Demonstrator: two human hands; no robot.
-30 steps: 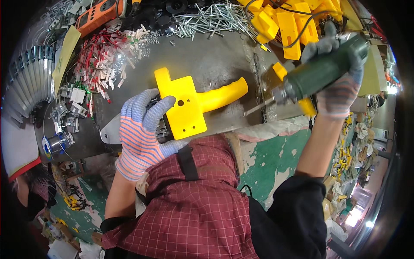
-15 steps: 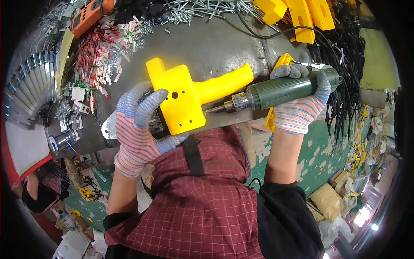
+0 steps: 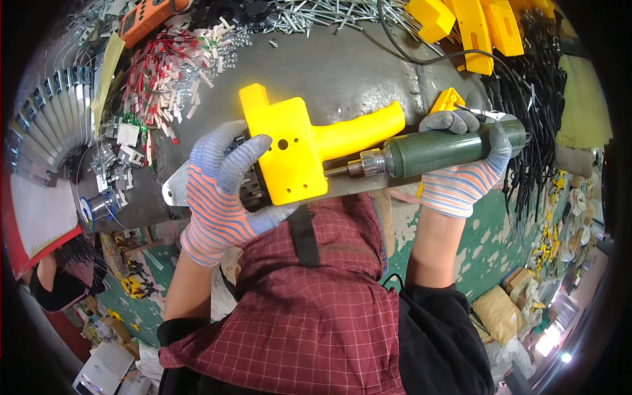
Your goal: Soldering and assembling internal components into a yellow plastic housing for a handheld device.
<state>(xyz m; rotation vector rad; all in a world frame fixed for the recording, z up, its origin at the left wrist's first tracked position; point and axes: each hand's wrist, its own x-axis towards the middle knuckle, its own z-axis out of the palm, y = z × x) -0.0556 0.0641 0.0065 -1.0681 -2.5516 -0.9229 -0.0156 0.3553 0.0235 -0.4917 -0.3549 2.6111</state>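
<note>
In a striped glove, my left hand [image 3: 227,187] grips a yellow plastic tool housing [image 3: 286,151] by its left end, fingers over the edge and thumb below. The housing has a long handle pointing right and several round holes in its face. A flat metal plate [image 3: 175,188] sticks out to the left from behind that hand. My gloved right hand [image 3: 464,168] is wrapped round a dark green electric screwdriver [image 3: 434,153] held nearly level. Its bit points left at the housing's right side, below the handle; whether the tip touches is hard to tell.
Red and white wired parts [image 3: 158,79] and long screws [image 3: 316,16] lie in heaps at the back. More yellow housings [image 3: 474,52] and black cables [image 3: 533,112] are at the right. Metal strips [image 3: 59,108] stand at the left beside a wire spool [image 3: 96,212]. The screwdriver's cord [image 3: 421,60] arcs behind.
The whole scene has shifted slightly right in the picture. Both hands keep their holds, and the bit stays by the housing's right side.
</note>
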